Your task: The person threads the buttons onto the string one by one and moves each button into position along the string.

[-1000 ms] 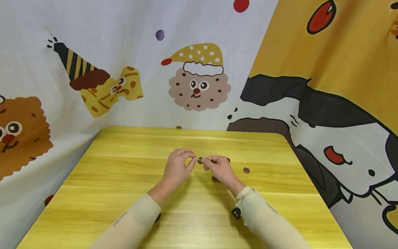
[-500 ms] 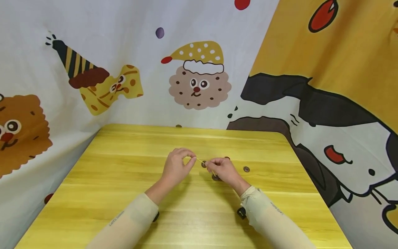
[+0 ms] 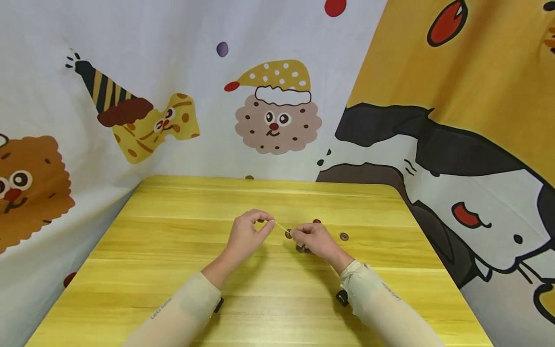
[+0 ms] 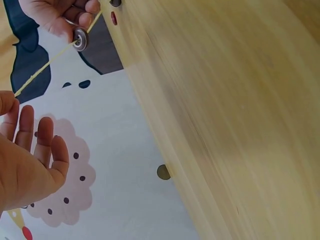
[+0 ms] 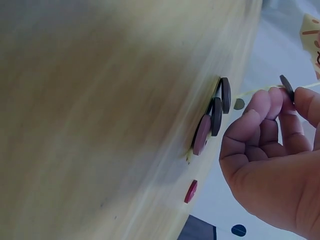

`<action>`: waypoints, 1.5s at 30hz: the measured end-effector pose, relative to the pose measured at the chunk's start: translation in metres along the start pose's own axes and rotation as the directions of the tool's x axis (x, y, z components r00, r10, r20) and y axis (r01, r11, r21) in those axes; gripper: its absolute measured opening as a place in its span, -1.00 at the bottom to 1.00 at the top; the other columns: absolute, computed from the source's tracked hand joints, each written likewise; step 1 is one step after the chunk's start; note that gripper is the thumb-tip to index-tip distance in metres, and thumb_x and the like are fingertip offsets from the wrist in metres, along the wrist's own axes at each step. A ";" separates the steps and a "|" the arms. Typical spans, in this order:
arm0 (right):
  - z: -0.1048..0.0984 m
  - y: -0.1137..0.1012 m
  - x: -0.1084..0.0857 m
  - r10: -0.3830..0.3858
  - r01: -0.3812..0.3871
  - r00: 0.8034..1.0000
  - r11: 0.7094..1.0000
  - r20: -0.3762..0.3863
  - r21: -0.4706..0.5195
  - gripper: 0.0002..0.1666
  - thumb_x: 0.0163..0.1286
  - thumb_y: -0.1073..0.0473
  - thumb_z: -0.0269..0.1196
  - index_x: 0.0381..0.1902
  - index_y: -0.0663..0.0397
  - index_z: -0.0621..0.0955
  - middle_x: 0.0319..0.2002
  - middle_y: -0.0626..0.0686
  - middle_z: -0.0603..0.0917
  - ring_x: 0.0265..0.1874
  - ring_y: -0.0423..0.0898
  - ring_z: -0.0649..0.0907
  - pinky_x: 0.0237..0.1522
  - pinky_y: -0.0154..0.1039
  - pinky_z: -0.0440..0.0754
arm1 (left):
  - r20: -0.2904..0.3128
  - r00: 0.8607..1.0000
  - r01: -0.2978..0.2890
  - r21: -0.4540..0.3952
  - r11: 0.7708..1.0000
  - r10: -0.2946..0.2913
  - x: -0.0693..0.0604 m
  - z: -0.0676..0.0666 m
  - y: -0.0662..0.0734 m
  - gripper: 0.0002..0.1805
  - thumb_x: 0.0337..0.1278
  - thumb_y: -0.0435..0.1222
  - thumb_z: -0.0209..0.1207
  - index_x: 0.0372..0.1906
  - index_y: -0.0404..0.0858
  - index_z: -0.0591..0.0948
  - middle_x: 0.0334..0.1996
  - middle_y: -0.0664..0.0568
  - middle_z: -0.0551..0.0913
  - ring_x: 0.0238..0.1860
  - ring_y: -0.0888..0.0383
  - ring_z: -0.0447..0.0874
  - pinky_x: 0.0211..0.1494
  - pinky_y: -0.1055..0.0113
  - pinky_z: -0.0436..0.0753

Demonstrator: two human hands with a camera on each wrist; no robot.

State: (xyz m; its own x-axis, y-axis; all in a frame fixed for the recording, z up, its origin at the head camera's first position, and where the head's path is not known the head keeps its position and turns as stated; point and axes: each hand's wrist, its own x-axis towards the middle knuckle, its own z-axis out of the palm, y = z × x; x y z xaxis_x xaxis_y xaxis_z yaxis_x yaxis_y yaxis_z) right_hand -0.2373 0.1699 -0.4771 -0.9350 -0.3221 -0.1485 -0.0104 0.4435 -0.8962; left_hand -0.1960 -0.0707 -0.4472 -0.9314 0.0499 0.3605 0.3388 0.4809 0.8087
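Observation:
A thin yellow string (image 4: 42,68) runs taut between the two hands. The left hand (image 3: 245,234) pinches one end between thumb and index finger, its other fingers loosely spread in the left wrist view. A dark round button (image 4: 80,39) is threaded on the string, right beside the fingertips of the right hand (image 3: 317,241). In the right wrist view the right hand (image 5: 275,155) pinches at the button (image 5: 286,88) and string, its other fingers curled. Below that hand several dark and brown buttons (image 5: 216,116) lie together on the table, with yellow string by them.
A red button (image 3: 317,221) lies behind the right hand, and a brown button (image 3: 344,236) to its right. The wooden table (image 3: 173,202) ends at a curtain (image 3: 195,43) printed with cartoon figures. Black objects (image 3: 342,298) show at both wrists.
The right hand has moved rightward and slightly nearer the body, and the threaded button has shifted along with it. More string shows between the hands. The left hand has barely moved.

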 end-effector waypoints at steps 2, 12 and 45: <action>0.000 0.001 0.000 0.013 -0.013 1.000 1.000 0.002 -0.007 -0.57 0.56 -0.05 0.33 -0.15 0.29 0.74 -0.48 -0.03 0.58 -0.54 -0.16 0.42 -0.48 -0.31 0.40 | 0.000 1.000 -0.001 0.005 1.000 0.001 -0.001 0.000 0.000 -0.94 0.42 -0.19 0.39 -0.19 -0.04 0.83 -0.15 0.11 0.82 -0.06 0.03 0.74 -0.10 0.28 0.68; -0.003 0.004 0.000 0.059 -0.060 0.998 0.998 -0.026 -0.033 -0.63 0.56 -0.01 0.33 -0.17 0.25 0.78 -0.45 0.03 0.67 -0.49 -0.12 0.52 -0.46 -0.32 0.46 | 0.009 1.000 -0.005 -0.001 1.000 0.005 -0.003 0.001 0.003 -0.94 0.41 -0.21 0.39 -0.20 -0.07 0.83 -0.29 0.14 0.77 -0.28 0.21 0.62 -0.20 0.36 0.67; 0.010 -0.004 -0.005 -0.102 0.082 0.992 0.972 -0.081 -0.220 -0.62 0.69 -0.08 0.18 0.07 0.07 0.75 -0.21 -0.01 0.76 -0.34 -0.14 0.62 -0.22 -0.20 0.63 | 0.049 0.999 -0.024 0.075 0.997 0.020 -0.006 -0.004 0.002 -0.94 0.40 -0.22 0.40 -0.20 -0.10 0.83 -0.24 0.12 0.81 -0.23 0.18 0.63 -0.23 0.39 0.62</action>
State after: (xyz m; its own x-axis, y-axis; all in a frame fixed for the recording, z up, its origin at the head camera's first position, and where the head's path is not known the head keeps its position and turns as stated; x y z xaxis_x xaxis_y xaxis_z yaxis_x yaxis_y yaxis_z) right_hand -0.2290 0.1614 -0.4766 -0.9546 -0.2971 -0.0225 -0.1646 0.5890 -0.7912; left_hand -0.1894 -0.0731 -0.4459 -0.9299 0.1026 0.3531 0.3497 0.5438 0.7629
